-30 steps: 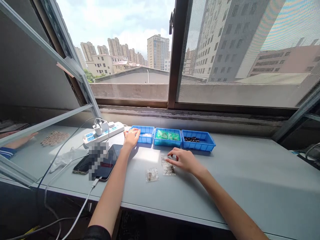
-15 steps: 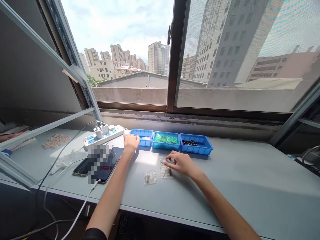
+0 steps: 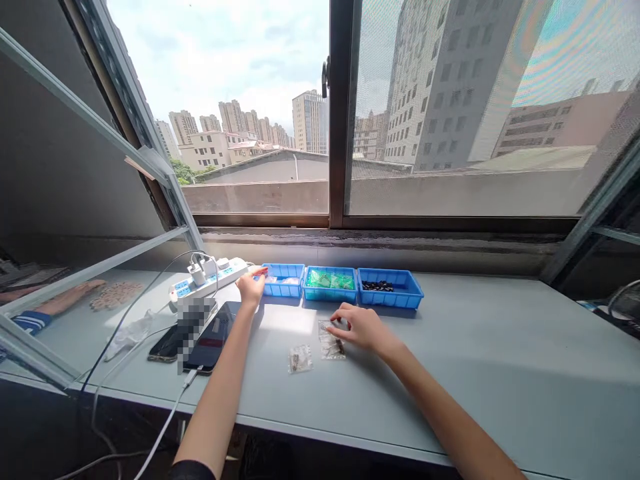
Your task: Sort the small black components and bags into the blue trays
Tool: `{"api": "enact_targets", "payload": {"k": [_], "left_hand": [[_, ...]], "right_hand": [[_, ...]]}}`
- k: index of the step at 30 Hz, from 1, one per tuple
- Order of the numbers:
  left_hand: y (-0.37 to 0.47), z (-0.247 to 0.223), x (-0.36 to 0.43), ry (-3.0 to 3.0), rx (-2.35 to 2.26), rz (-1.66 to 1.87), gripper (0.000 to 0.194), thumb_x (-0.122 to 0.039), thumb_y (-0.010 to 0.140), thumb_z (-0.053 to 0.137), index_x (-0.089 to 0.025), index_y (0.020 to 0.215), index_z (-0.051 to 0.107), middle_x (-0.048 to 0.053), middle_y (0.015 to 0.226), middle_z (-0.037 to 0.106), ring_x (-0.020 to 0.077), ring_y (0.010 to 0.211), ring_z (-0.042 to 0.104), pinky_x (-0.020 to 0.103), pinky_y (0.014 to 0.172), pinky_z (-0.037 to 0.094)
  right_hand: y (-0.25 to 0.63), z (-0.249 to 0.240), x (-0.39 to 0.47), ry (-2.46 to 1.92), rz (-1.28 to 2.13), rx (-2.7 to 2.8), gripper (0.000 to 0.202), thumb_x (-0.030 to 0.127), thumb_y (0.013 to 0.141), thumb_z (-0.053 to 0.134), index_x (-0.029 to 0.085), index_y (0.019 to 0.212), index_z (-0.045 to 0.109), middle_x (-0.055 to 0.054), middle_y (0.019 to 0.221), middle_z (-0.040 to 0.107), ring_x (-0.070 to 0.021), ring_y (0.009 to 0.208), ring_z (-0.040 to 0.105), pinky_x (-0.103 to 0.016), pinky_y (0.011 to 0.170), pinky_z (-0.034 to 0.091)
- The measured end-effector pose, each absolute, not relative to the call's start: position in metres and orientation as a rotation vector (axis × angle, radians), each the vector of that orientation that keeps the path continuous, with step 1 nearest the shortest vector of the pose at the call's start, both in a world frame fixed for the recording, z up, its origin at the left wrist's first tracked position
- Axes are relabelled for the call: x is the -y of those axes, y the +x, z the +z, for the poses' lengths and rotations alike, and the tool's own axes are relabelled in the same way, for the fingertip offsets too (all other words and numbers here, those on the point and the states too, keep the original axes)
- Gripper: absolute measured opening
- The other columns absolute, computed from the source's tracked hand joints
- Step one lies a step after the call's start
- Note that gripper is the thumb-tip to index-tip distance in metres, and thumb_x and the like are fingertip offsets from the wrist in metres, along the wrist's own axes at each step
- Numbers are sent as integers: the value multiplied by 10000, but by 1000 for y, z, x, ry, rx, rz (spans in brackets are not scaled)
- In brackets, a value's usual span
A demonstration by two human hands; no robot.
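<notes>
My left hand is at the left corner of the left blue bin, which has small pale pieces inside. Its fingers are bunched together by the rim; whatever they hold, if anything, is hidden. My right hand hovers with thumb and fingers apart at a clear plastic bag of small dark metal parts. The thumb is at the bag's edge. Left of it lies a smaller clear bag with metal pieces. The middle blue bin holds green packets; the right bin holds small black parts.
A power strip with plugs and cables stands left of the bins. Two dark devices lie in front of it beside crumpled plastic. Beyond a metal frame, another person's arm reaches toward a pile of beige pieces.
My left hand has drawn back leftward from over the left bin, its fingers now bunched at the corner. My right hand is nearly still. Another person's arm has come in at the left.
</notes>
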State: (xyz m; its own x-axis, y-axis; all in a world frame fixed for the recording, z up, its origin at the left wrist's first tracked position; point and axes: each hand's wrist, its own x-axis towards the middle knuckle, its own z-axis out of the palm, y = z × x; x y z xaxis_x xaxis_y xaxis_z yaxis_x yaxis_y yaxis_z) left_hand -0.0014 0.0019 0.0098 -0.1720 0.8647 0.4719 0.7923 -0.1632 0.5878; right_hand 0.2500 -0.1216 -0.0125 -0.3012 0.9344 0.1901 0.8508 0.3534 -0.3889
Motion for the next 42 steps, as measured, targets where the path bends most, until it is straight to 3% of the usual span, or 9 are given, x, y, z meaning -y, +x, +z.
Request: {"api": "enact_targets", "payload": {"k": [7, 15, 18, 22, 26, 29, 32, 36, 42], "left_hand": [[5, 13, 0, 1971, -1966, 1214, 366, -81, 753, 373, -223, 927, 662, 30, 902, 700, 201, 835, 643, 409, 919, 414], [18, 10, 10, 2214, -1961, 1038, 225, -230, 812, 448, -251, 689, 634, 50, 1066, 649, 281, 1124, 487, 458, 982, 315], [22, 9, 10, 2324, -1963, 936, 210, -272, 823, 446, -270, 730, 635, 50, 1068, 644, 267, 1088, 515, 432, 982, 317], [24, 6, 6, 2306, -1969, 857, 206, -280, 829, 443, -254, 778, 640, 82, 912, 671, 274, 932, 588, 437, 941, 343], [29, 8, 9, 2313, -1945, 925, 237, -289, 848, 437, -247, 999, 615, 94, 983, 657, 275, 1008, 561, 411, 933, 348], [39, 13, 22, 2462, -1757, 1053, 256, -304, 877, 422, -236, 1067, 580, 75, 1050, 630, 244, 1043, 537, 382, 937, 347], [53, 16, 38, 2776, -1321, 1150, 235, -363, 899, 433, -210, 949, 604, 59, 989, 626, 222, 966, 552, 364, 882, 381], [73, 7, 53, 3054, -896, 1251, 257, -441, 868, 522, -197, 892, 597, 60, 951, 620, 203, 916, 558, 325, 810, 416], [87, -9, 55, 3104, -691, 1470, 201, -325, 942, 411, -188, 901, 552, 42, 866, 624, 163, 844, 582, 280, 739, 436]], "right_hand": [[251, -12, 122, -1575, 303, 2253, 240, 406, 841, 537, 233, 921, 682, -13, 949, 652, -127, 652, 593, -247, 571, 354], [250, -9, 124, -1621, 321, 2260, 234, 401, 816, 576, 250, 957, 685, -13, 984, 650, -136, 686, 606, -242, 575, 363], [250, -7, 126, -1664, 361, 2260, 304, 440, 770, 625, 249, 1003, 671, -21, 1029, 647, -157, 728, 618, -251, 590, 371], [250, -4, 127, -1705, 414, 2231, 309, 451, 739, 654, 245, 970, 659, -23, 1028, 655, -170, 752, 620, -253, 590, 366], [250, -2, 127, -1666, 438, 2177, 259, 358, 714, 684, 252, 943, 622, 14, 906, 682, -149, 702, 611, -235, 559, 340], [251, -2, 124, -1595, 416, 2108, 166, 278, 738, 647, 254, 899, 611, 36, 783, 686, -144, 680, 614, -225, 544, 330], [254, -5, 120, -1510, 359, 1955, 55, 294, 769, 602, 242, 784, 612, 23, 718, 680, -160, 697, 630, -231, 558, 363], [258, -10, 112, -1364, 317, 1653, 191, 404, 793, 547, 223, 759, 598, -22, 740, 683, -174, 643, 630, -254, 537, 410], [258, -11, 108, -1221, 420, 1503, 371, 574, 770, 523, 207, 765, 577, -60, 764, 670, -181, 587, 624, -253, 458, 421]]}}
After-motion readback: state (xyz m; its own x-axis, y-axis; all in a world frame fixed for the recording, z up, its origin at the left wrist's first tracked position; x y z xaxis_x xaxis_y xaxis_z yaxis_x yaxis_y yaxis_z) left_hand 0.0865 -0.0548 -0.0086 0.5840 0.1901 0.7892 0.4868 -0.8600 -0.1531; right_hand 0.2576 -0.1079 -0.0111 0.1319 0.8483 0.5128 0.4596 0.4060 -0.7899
